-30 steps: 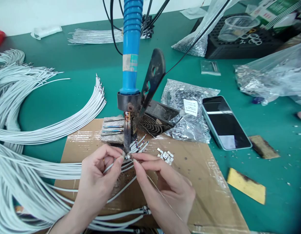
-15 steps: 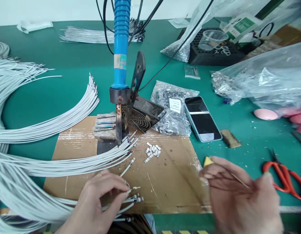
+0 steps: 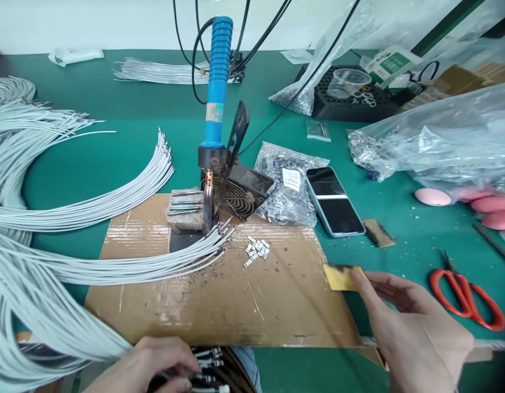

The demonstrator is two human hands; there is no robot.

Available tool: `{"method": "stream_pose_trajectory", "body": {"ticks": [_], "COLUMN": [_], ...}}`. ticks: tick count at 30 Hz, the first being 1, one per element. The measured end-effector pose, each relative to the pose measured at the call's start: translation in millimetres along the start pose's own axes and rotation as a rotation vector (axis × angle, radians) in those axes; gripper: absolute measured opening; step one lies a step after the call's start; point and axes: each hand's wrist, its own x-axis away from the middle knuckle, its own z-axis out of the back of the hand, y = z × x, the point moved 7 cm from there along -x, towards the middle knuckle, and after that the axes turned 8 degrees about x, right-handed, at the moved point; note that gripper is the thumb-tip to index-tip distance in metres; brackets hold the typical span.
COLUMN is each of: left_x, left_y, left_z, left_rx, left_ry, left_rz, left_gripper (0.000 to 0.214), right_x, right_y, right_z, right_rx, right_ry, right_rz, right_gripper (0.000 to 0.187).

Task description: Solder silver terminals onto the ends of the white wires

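Note:
My left hand point(image 3: 154, 363) is low at the cardboard's front edge, fingers curled around white cables point(image 3: 209, 363) whose connector-tipped ends stick out past the fingertips over my lap. Part of its grip is hidden. Between thumb and fingers, my right hand point(image 3: 400, 316) pinches a flat yellow sponge piece point(image 3: 338, 277) with a dark, scorched-looking edge, just over the cardboard's right side. A bundle of white cables point(image 3: 133, 268) lies across the cardboard, its tips beside the blue-handled soldering iron point(image 3: 218, 82), which points down in its stand. Small metal connectors point(image 3: 257, 250) lie in a pile right of those tips.
Brown cardboard point(image 3: 285, 305) covers the green table's front. A phone point(image 3: 335, 202), a bag of parts point(image 3: 291, 183) and a brown pad point(image 3: 378, 233) lie beyond. Red-handled scissors point(image 3: 467, 300) are at right, near my right hand. More cable bundles point(image 3: 92, 204) fill the left.
My left hand has moved down from the cardboard to its front edge, taking the cable ends along. The sponge in my right hand now shows fully, swung out leftward. The view has shifted slightly.

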Motion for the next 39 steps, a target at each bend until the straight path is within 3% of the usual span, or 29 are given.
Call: {"method": "stream_pose_trajectory", "body": {"ticks": [1, 2, 4, 6, 8, 11, 15, 18, 24, 29, 35, 39], "left_x": [0.1, 1.1, 5.0, 7.5, 5.6, -4.6, -24.1, -39.4, -48.5, -53.2, -47.2, -43.9], "left_y": [-3.6, -7.9, -17.3, -22.2, -21.5, -6.4, 28.2, 43.2, 56.6, 53.4, 77.0, 87.2], "left_z": [-1.2, -2.8, -2.3, 3.2, 15.8, 46.2, 77.6, 83.4, 80.9, 82.1, 78.4, 69.9], "left_rx": [-0.002, 0.026, 0.162, 0.403, 0.512, 0.399, 0.201, 0.125, 0.073, 0.095, -0.057, -0.181], "left_ry": [-0.057, -0.115, -0.148, -0.077, 0.091, 0.448, 0.787, 0.824, 0.838, 0.887, 0.961, 0.973], "left_rz": [0.031, 0.058, 0.107, 0.114, 0.105, 0.078, -0.026, -0.071, -0.224, -0.186, -0.362, -0.491], "left_gripper": [0.021, 0.020, 0.024, 0.034, 0.036, 0.025, 0.028, 0.041, 0.014, 0.011, 0.013, 0.016], "right_x": [5.5, 13.1, 28.4, 43.5, 57.9, 78.5, 94.6, 99.6, 105.1, 107.2, 109.5, 115.6], "right_y": [-3.8, -6.5, -27.1, -59.8, -98.3, -145.2, -177.4, -182.9, -173.4, -170.5, -180.6, -191.1], "right_z": [-1.8, 2.3, -7.1, -21.9, -44.3, -79.9, -101.1, -101.7, -97.6, -97.6, -83.0, -77.3], "right_rx": [-0.068, -0.209, -0.424, -0.554, -0.672, -0.850, -0.941, -0.994, -0.975, -0.868, -0.854, -0.785], "right_ry": [0.031, 0.155, 0.158, 0.091, -0.073, -0.332, -0.458, -0.507, -0.533, -0.444, -0.259, -0.257], "right_rz": [-0.017, -0.072, -0.079, -0.023, 0.058, 0.071, 0.053, 0.046, 0.052, 0.096, 0.261, 0.452], "right_gripper": [0.014, 0.019, 0.031, 0.032, 0.025, 0.022, 0.017, 0.019, 0.021, 0.019, 0.029, 0.033]}}
